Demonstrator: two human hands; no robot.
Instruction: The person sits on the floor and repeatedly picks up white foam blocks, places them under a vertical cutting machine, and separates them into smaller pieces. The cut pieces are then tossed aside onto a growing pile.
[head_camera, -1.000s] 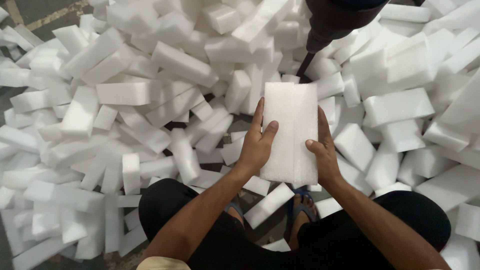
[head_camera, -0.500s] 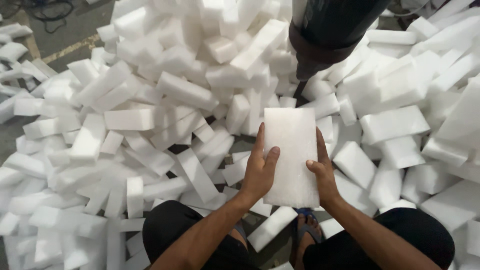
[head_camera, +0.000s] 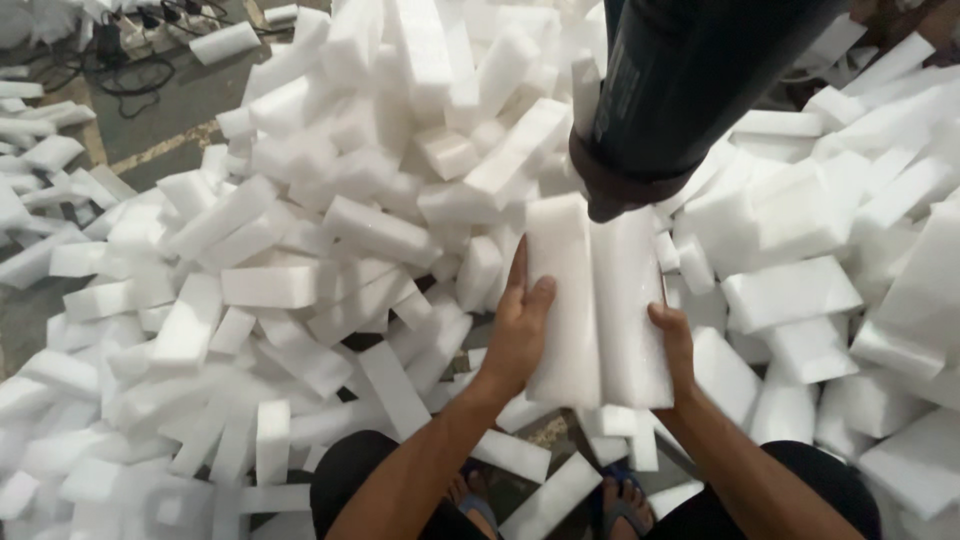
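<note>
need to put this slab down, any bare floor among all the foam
Bare grey floor shows far left, beside the cables. A small gap opens between the knees. Elsewhere the foam block pile is crowded. Both hands hold the foam slab.

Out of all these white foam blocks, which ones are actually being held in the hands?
The two long white blocks pressed side by side between the left hand and right hand; all the others lie loose in the pile.

**Count of things in view**

Two hands: left hand (head_camera: 515, 335), right hand (head_camera: 675, 345). Two long white foam slabs (head_camera: 600, 310) held side by side. One dark cylinder (head_camera: 690, 80) far right. Loose foam blocks (head_camera: 270, 285): too many to count.
</note>
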